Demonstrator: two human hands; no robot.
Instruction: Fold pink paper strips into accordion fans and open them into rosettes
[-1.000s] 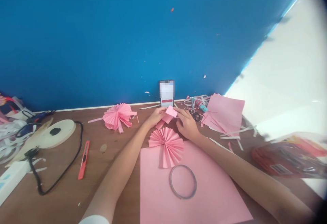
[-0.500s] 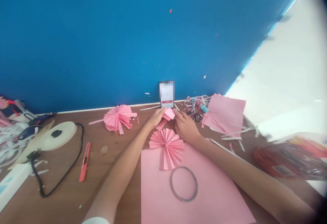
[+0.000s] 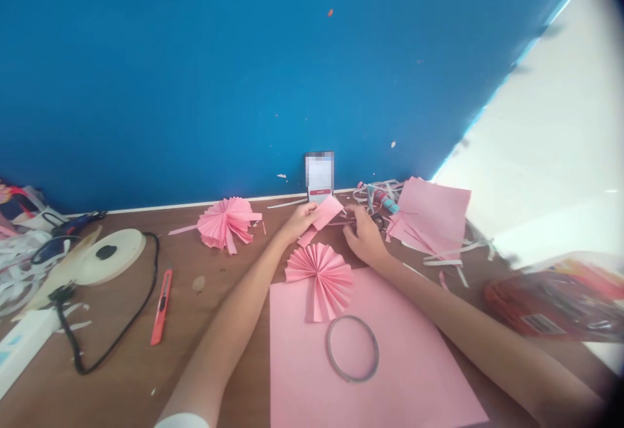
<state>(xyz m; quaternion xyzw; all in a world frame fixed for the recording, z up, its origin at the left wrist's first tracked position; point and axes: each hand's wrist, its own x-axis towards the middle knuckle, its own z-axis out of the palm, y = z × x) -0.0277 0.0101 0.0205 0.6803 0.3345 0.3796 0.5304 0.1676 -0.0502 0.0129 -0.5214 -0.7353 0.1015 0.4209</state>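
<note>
The left hand (image 3: 298,221) had its thumb and fingers pinched closed on the folded pink paper strip (image 3: 325,213), holding it near its middle. The strip slanted upward to the right, just above the brown wooden table (image 3: 117,376) and just in front of the small phone (image 3: 319,177) that stood upright against the blue wall (image 3: 195,77). The right hand (image 3: 363,236) lay palm down just to the right of the strip's upper end with its fingers curled. Whether it touched the strip or gripped anything could not be told.

Just nearer than both hands lay a pink pleated paper fan (image 3: 319,277). Its lower edge overlapped the far edge of a large flat pink paper sheet (image 3: 414,376). A thin grey metal ring (image 3: 352,348) rested on that sheet, close below the fan.

To the right of the right hand a loose stack of pink paper sheets (image 3: 433,213) sat among white paper strips (image 3: 446,260), with a teal-capped tube (image 3: 387,205) beside it. A red plastic-wrapped packet (image 3: 550,304) lay farther right.

To the left, near the wall, lay a second pink pleated fan (image 3: 227,221). Well to the left of it were an orange box cutter (image 3: 161,298), a cream tape roll (image 3: 110,254) and a black cable (image 3: 121,330).
</note>
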